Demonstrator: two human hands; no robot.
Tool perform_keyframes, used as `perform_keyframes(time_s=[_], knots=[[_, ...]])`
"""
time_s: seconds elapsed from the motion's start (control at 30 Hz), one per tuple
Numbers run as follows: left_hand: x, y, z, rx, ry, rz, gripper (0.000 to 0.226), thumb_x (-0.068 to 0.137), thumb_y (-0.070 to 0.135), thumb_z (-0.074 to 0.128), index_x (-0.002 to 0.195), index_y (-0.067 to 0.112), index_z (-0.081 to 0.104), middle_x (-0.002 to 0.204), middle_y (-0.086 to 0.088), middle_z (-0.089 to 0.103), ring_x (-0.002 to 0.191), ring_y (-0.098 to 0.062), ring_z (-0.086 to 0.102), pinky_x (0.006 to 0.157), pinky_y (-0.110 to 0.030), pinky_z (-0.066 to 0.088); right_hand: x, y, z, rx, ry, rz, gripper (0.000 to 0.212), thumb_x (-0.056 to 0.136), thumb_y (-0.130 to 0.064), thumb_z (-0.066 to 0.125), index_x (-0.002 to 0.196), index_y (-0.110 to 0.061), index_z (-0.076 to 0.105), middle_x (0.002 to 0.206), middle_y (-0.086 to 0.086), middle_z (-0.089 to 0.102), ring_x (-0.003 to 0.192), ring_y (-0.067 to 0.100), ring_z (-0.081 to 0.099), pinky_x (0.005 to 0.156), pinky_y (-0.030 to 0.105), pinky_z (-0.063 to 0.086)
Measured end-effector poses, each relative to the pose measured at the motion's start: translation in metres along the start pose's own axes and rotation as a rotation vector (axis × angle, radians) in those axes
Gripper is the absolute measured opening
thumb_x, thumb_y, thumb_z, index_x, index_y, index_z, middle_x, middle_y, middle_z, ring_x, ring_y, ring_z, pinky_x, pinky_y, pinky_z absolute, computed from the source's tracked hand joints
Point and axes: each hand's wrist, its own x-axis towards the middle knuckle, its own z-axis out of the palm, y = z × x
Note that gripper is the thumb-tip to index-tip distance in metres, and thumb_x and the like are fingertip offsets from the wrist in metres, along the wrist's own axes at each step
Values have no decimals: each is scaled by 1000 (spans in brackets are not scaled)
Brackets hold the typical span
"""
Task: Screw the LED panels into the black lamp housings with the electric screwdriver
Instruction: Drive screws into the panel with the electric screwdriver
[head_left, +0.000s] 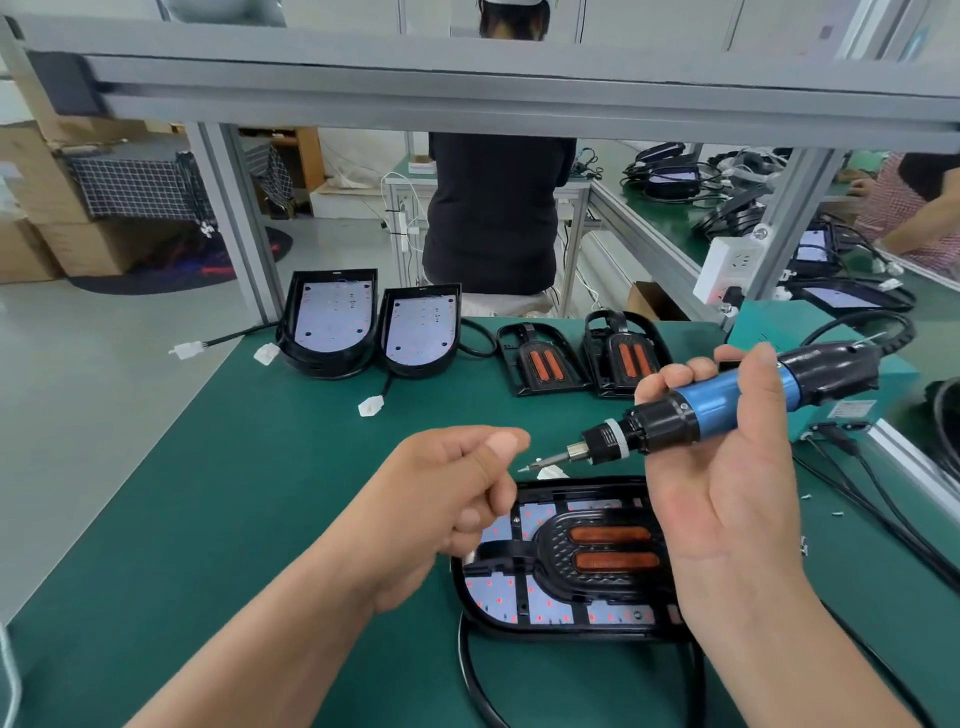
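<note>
Nearby, lamp housing (566, 618) w/ LED panel (501, 592) inside

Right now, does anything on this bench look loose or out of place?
A few small loose screws lie scattered on the green mat right of the lamp housing, beside the black cables. Nothing else stands out.

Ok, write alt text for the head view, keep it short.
A right hand holds a blue electric screwdriver, tip toward the pinched left hand, above a black lamp housing on a green table. Four more housings lie behind.
</note>
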Motion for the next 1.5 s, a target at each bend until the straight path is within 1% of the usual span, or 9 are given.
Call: perform_keyframes(time_s=[0.13,0.23,0.37,0.47,0.73,1.0,1.23,1.37,1.5], knots=[[5,3,-19,166,101,-53,23,106,34,62,108,17,77,67,1,54,50,-10,30,43,-18,25,-1,-5,2,-31,-89,-2,16,105,-29,66,111,-16,58,88,-2,57,77,14,59,85,34,56],[7,-1,-23,404,67,-97,18,101,35,67,99,21,79,64,7,51,50,-9,32,45,-19,27,-5,-7,6,-82,-186,17,8,105,-24,60,110,-17,59,85,-3,54,73,12,55,77,29,54],[8,-5,-24,462,15,-112,19,91,40,72,97,25,81,63,9,47,54,-13,30,47,-21,25,-14,-4,9,-175,-315,67,8,103,-21,52,107,-20,59,80,-3,49,68,13,49,68,27,50],[10,-7,-26,537,25,-89,23,80,46,73,94,31,82,67,7,55,55,-14,30,48,-23,24,-19,0,11,-244,-376,91,10,100,-20,51,107,-18,58,77,-2,48,65,14,48,64,28,50],[15,-14,-28,560,39,-51,12,92,23,72,92,26,84,62,15,64,43,1,40,40,-10,29,-28,8,13,-342,-480,150,18,87,-22,63,104,-18,61,73,1,49,61,17,50,60,31,49],[15,-12,-26,561,56,-70,12,92,20,72,92,24,83,58,13,58,45,-6,37,42,-15,28,-30,7,16,-376,-520,122,16,85,-20,62,101,-19,62,72,0,49,60,18,49,59,32,48],[15,-13,-26,569,63,-55,8,91,20,76,89,20,84,51,14,53,41,-3,36,40,-12,27,-36,9,18,-371,-582,144,18,84,-18,61,102,-19,63,71,0,49,60,17,49,59,32,48],[16,-12,-25,582,69,-41,9,91,18,76,88,21,84,55,16,61,42,1,42,41,-9,30,-41,6,20,-368,-658,141,21,84,-14,59,103,-19,62,70,0,50,58,19,49,58,33,48],[16,-12,-25,585,65,-37,9,92,17,75,92,19,84,49,18,56,40,2,41,41,-9,29,-47,5,21,-385,-749,111,23,84,-13,58,106,-18,62,69,2,51,57,21,50,59,35,48]])
